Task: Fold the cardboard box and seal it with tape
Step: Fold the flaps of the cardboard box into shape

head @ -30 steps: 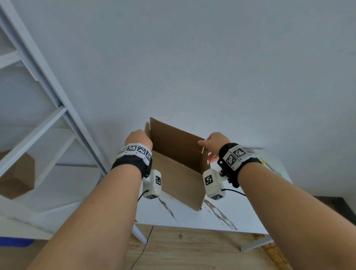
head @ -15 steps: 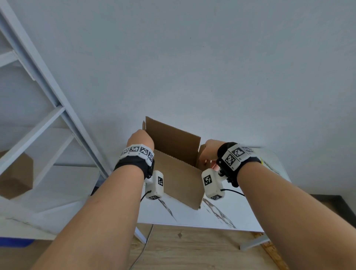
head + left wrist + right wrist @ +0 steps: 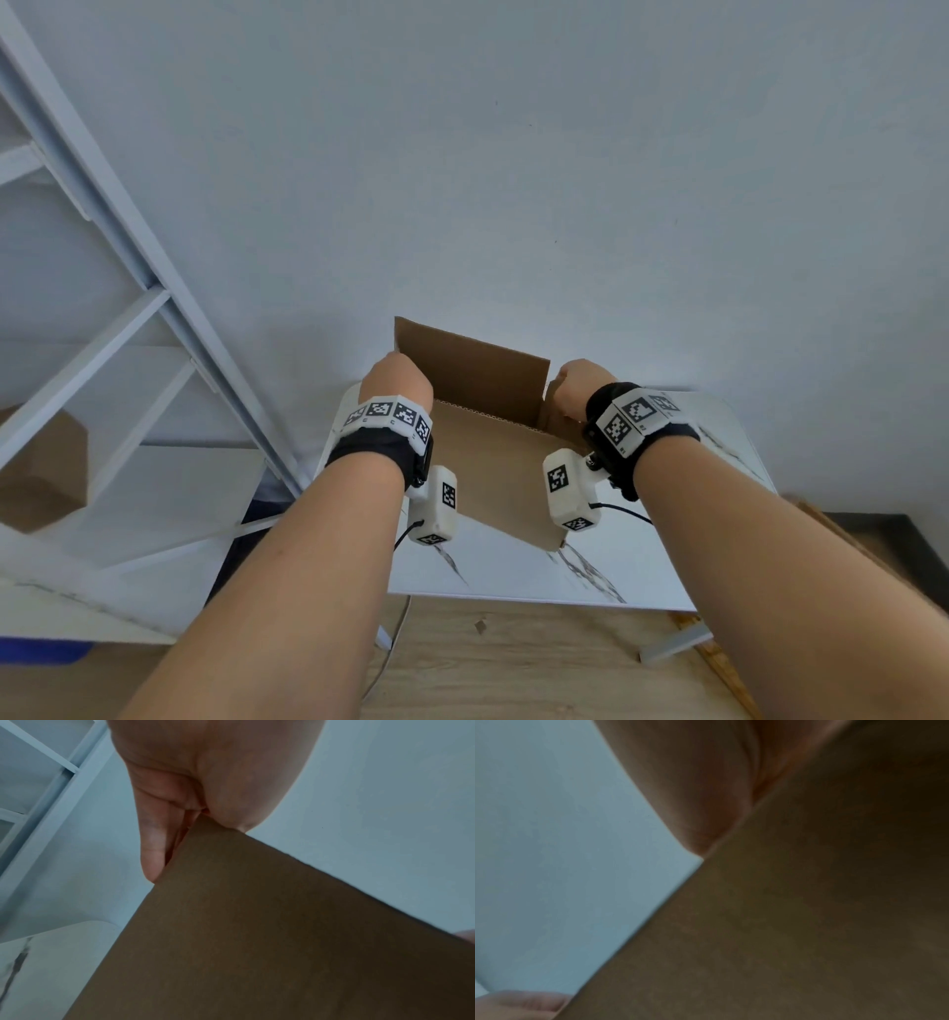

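Note:
A brown cardboard box (image 3: 493, 462) stands open on the white marble table (image 3: 513, 575), its far flap (image 3: 472, 370) upright against the wall. My left hand (image 3: 395, 377) is at the box's top left corner. In the left wrist view its thumb (image 3: 154, 845) and palm pinch the cardboard edge (image 3: 257, 943). My right hand (image 3: 577, 385) is curled on the short right side flap (image 3: 553, 411). The right wrist view, blurred, shows its palm (image 3: 693, 780) against the cardboard (image 3: 782, 923). No tape is in view.
A white slanted frame with shelves (image 3: 128, 267) rises at the left, with another brown box (image 3: 41, 478) behind it. A plain wall stands close behind the table. Wooden floor (image 3: 513, 658) lies below the table's near edge, and a cable (image 3: 395, 632) hangs there.
My right hand went from fingers stretched out to curled on the right flap, which has tipped inward. Both hands and the box's top edge shifted slightly left and down.

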